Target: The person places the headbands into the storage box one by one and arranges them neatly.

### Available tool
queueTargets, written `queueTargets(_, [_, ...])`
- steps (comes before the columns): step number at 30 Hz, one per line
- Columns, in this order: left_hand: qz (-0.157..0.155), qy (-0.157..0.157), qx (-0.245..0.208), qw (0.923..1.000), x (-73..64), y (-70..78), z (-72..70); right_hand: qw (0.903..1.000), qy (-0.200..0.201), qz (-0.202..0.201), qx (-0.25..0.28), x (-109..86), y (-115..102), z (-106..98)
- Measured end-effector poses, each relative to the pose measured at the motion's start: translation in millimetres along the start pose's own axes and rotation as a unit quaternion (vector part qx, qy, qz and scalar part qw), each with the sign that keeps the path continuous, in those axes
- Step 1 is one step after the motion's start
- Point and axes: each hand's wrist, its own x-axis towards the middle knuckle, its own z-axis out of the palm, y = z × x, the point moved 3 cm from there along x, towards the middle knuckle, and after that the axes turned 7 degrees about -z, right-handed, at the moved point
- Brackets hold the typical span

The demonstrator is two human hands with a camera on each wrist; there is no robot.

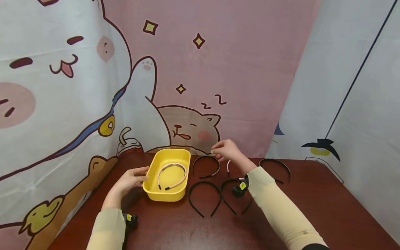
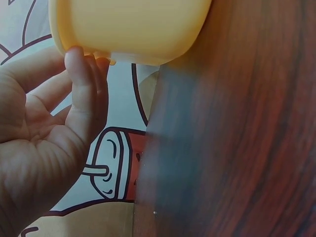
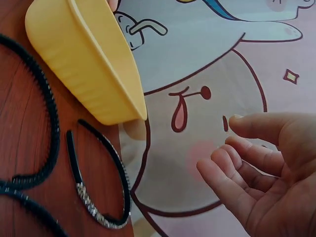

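A yellow plastic basin (image 1: 167,197) stands on the table, with a pink-and-black headband (image 1: 183,173) lying inside. My left hand (image 1: 131,178) holds the basin's left rim between thumb and fingers. In the left wrist view the fingertips (image 2: 76,57) meet the basin's edge. My right hand (image 1: 229,151) hovers over the table's back edge, fingers loosely bent, nothing between them. Just below it lies a black headband with a glittery section (image 3: 94,200). Nearer the front are a plain black headband (image 1: 204,183) and another black headband (image 1: 225,198), partly covered by the right wrist.
Behind the right forearm shows part of a pink headband (image 1: 228,169). Farther right lies one more black headband (image 1: 275,160). The dark red wooden table (image 1: 175,229) meets a cartoon-printed cloth (image 1: 243,86) at the back and left.
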Motion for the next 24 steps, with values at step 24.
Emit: queueTargets(24, [0.001,-0.006,0.004,1.0000,-0.2,-0.3,0.7,0.9967,0.053,0.041,0.046,-70.8,88,-59])
